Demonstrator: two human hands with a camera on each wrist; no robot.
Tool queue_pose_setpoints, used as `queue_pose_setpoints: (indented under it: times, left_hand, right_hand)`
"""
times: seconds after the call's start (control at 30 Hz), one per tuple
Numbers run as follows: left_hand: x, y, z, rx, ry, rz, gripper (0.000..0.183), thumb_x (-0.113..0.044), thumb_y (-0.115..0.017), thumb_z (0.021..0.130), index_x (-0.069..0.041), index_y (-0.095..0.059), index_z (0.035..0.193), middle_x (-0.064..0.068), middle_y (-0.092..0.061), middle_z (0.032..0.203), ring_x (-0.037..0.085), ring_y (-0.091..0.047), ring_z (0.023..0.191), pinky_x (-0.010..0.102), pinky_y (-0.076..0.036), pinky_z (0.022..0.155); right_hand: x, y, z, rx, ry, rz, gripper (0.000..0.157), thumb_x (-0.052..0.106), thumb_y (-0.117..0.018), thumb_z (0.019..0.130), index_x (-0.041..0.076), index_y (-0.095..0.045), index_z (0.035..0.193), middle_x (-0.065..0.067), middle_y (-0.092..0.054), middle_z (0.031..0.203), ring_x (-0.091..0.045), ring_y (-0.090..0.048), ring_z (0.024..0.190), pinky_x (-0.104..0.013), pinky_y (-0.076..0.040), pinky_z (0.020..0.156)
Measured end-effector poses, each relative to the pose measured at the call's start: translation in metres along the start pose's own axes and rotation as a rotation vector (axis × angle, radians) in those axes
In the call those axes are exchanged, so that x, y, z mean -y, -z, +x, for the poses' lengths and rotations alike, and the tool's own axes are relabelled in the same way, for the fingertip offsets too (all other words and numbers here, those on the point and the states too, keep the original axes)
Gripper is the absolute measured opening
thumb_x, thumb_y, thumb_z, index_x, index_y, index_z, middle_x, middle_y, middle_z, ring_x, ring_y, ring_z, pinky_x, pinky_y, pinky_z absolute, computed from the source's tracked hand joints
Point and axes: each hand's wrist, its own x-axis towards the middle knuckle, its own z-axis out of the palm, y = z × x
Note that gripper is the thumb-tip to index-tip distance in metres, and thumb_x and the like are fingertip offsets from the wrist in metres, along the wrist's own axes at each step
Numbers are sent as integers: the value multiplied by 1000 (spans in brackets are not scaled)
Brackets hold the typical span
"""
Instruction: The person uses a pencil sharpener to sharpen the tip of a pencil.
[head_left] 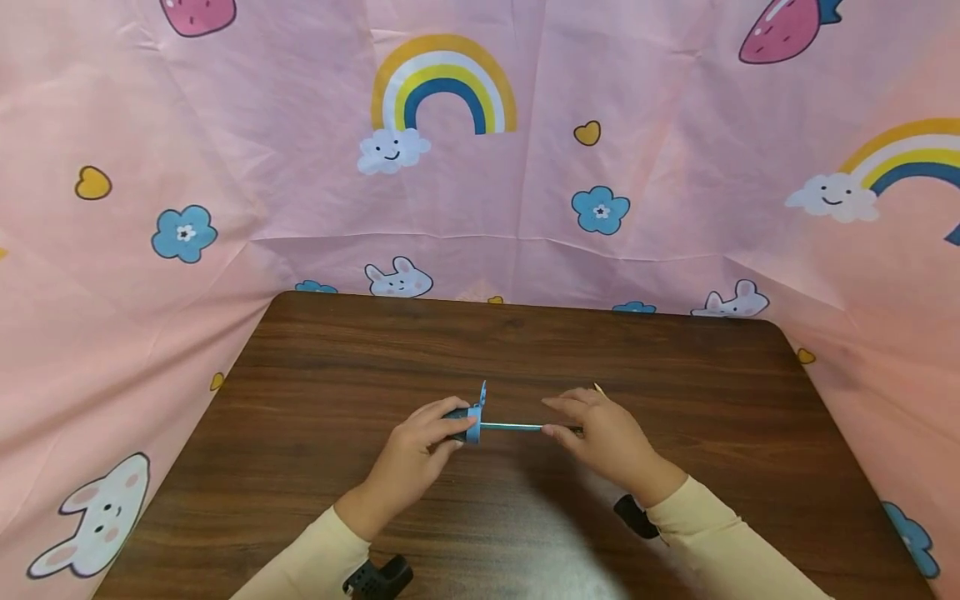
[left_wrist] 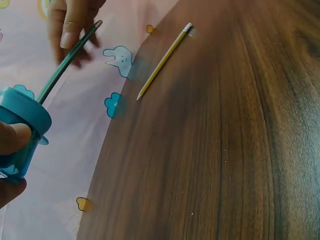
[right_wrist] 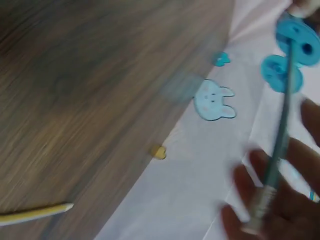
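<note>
My left hand (head_left: 416, 442) grips a blue pencil sharpener (left_wrist: 27, 117) with a clear blue container, held above the table. Its round lid (right_wrist: 282, 73) is flipped open at the side. A teal pencil (head_left: 510, 427) sticks out of one of the sharpener's holes, its eraser end toward my right hand (head_left: 600, 429). Around that end the right fingers (right_wrist: 295, 200) are spread and blurred, with the thumb apart from them and alongside the pencil. In the left wrist view the pencil's end shows past the right thumb.
A yellow pencil (left_wrist: 162, 62) with a white eraser lies on the dark wooden table (head_left: 360, 350), mostly behind the right hand in the head view. Pink printed cloth (head_left: 315, 125) hangs around the table's back and sides. Black wrist cameras (head_left: 382, 579) sit at both cuffs.
</note>
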Motion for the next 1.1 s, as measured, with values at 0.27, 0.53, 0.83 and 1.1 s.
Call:
queue_pose_setpoints:
  times: [0.27, 0.53, 0.83, 1.1]
  left_hand:
    - [0, 0, -1, -12, 113, -65, 41, 5, -70, 73, -12, -66, 110, -3, -54, 121, 13, -54, 104, 19, -50, 68]
    - [-4, 4, 2, -7, 208, -134, 41, 2, -70, 73, -15, -66, 110, -9, -54, 120, 8, -55, 93, 21, -48, 64]
    - [-3, 8, 2, 20, 54, -15, 41, 5, -72, 70, -12, -68, 107, -4, -56, 118, 14, -53, 106, 22, -51, 74]
    - [-1, 5, 0, 15, -168, -11, 41, 11, -72, 66, -6, -69, 103, 4, -57, 114, 20, -52, 109, 29, -49, 83]
  right_hand:
    - [-7, -11, -3, -502, 433, -187, 27, 24, -64, 84, 9, -66, 106, -9, -60, 101, -24, -58, 90, -37, -49, 74]
    - [-9, -20, -5, -641, 572, -275, 26, 9, -44, 95, 3, -69, 93, -8, -60, 84, -20, -58, 73, -30, -49, 62]
    - [-5, -16, -9, -255, 246, 12, 6, 11, -70, 76, 11, -72, 82, 6, -55, 72, -6, -52, 66, -16, -44, 54]
    - [-15, 7, 3, 481, -321, 767, 14, 12, -66, 80, -2, -69, 84, 0, -59, 65, -8, -50, 55, -23, -44, 49]
